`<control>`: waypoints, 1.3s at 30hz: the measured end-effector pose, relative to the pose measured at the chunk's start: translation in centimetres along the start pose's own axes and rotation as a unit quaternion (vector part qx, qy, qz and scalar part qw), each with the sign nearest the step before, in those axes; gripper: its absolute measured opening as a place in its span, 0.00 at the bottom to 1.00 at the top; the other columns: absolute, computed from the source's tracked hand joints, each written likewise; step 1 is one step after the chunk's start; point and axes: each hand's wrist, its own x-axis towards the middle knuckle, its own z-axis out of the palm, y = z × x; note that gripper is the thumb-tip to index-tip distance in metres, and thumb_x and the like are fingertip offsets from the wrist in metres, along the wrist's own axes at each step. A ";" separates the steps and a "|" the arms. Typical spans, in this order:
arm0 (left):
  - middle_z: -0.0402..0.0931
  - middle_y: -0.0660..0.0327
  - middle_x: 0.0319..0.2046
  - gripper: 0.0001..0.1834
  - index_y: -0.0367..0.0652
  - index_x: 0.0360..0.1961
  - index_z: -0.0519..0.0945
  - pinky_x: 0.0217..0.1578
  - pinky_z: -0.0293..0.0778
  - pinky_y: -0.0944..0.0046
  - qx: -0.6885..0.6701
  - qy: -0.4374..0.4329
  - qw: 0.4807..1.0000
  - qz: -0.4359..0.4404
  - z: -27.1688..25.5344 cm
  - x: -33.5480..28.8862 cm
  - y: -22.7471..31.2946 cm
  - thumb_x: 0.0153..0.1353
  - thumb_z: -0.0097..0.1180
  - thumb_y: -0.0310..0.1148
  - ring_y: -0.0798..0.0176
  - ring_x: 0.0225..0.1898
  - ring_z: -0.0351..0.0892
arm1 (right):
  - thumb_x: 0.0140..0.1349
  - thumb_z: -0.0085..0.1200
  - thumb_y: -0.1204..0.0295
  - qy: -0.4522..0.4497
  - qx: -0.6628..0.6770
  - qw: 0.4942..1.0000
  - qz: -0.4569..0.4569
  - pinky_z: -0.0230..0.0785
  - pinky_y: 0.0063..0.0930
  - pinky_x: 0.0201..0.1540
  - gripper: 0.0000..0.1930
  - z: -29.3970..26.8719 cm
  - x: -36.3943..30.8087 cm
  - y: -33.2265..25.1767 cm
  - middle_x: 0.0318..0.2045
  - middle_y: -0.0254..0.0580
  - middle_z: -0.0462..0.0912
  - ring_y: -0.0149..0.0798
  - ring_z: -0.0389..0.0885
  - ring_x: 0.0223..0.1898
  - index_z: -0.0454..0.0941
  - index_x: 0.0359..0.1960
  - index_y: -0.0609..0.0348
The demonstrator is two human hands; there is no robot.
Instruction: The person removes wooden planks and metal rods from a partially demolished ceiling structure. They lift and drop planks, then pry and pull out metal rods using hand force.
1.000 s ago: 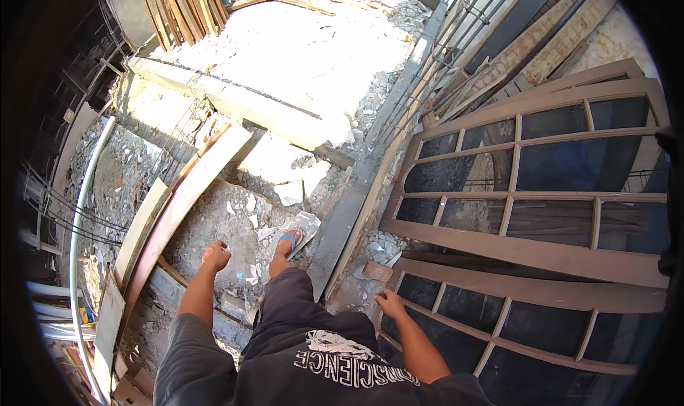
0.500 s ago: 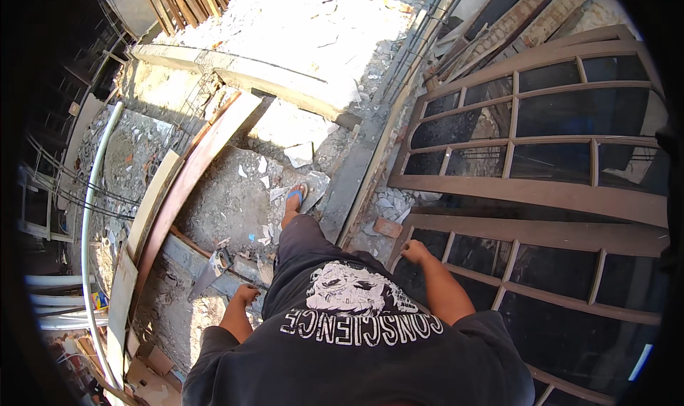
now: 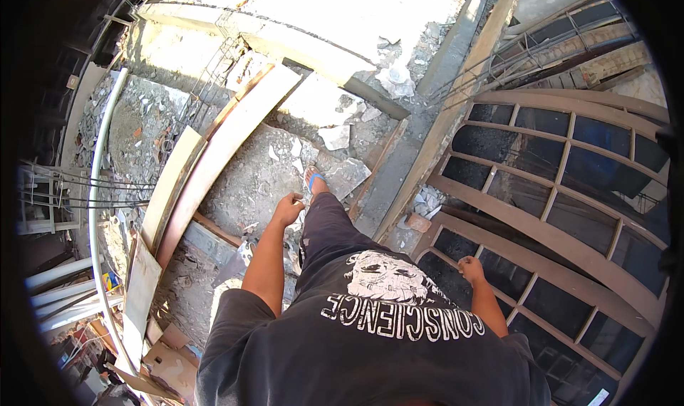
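My left hand (image 3: 288,210) hangs in the air in front of me, over the rubble-strewn concrete ground, fingers loosely curled and nothing seen in them. Just ahead of it, my foot in a blue-strapped flip-flop (image 3: 315,180) is on the ground. My right hand (image 3: 470,269), its fingers bent in and seemingly holding nothing, is over the nearer brown window frame (image 3: 500,248). It appears apart from the frame, though contact cannot be judged. Beside my left forearm, a grey flat-bladed tool (image 3: 239,258) lies partly hidden.
A farther multi-pane frame (image 3: 506,192) lies to the right. Long boards (image 3: 206,178) and a pale pipe (image 3: 96,192) run along the left. A concrete beam (image 3: 399,174) stretches ahead, with a brick (image 3: 418,222) near it. Broken slabs (image 3: 335,137) litter the ground.
My left hand has swung forward, away from my body. The view has shifted, so the boards and frames sit farther right. My right hand remains over the nearer frame.
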 end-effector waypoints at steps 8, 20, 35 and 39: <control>0.83 0.48 0.44 0.22 0.40 0.48 0.83 0.50 0.76 0.57 0.263 0.048 0.958 -0.109 -20.6 5.6 -2.1 0.50 0.62 0.36 0.51 0.47 0.83 | 0.55 0.56 0.69 0.107 -0.015 0.993 0.042 0.75 0.32 0.37 0.11 0.8 -7.4 -8.0 0.27 0.46 0.86 0.37 0.85 0.29 0.85 0.34 0.62; 0.85 0.53 0.30 0.15 0.36 0.45 0.83 0.24 0.78 0.61 -0.066 -0.029 0.988 -0.137 -18.4 10.1 -1.9 0.56 0.60 0.29 0.61 0.25 0.84 | 0.57 0.51 0.84 0.111 0.119 0.985 0.053 0.81 0.32 0.28 0.11 -2.8 -8.4 -18.7 0.31 0.51 0.85 0.42 0.86 0.28 0.79 0.42 0.72; 0.83 0.49 0.28 0.15 0.39 0.32 0.86 0.28 0.79 0.54 -0.014 0.054 0.955 -0.292 -22.8 15.9 -4.3 0.62 0.58 0.42 0.59 0.30 0.84 | 0.58 0.58 0.57 0.170 -0.059 0.960 -0.215 0.69 0.36 0.33 0.20 -9.6 -1.8 -49.7 0.21 0.50 0.81 0.38 0.78 0.25 0.82 0.30 0.67; 0.83 0.42 0.39 0.31 0.37 0.42 0.85 0.50 0.73 0.48 0.115 0.191 0.959 -0.173 -26.6 22.9 9.7 0.67 0.45 0.57 0.42 0.47 0.81 | 0.59 0.60 0.58 0.092 -0.064 0.971 -0.211 0.71 0.39 0.36 0.19 -9.1 7.5 -55.7 0.27 0.51 0.84 0.47 0.83 0.31 0.83 0.36 0.65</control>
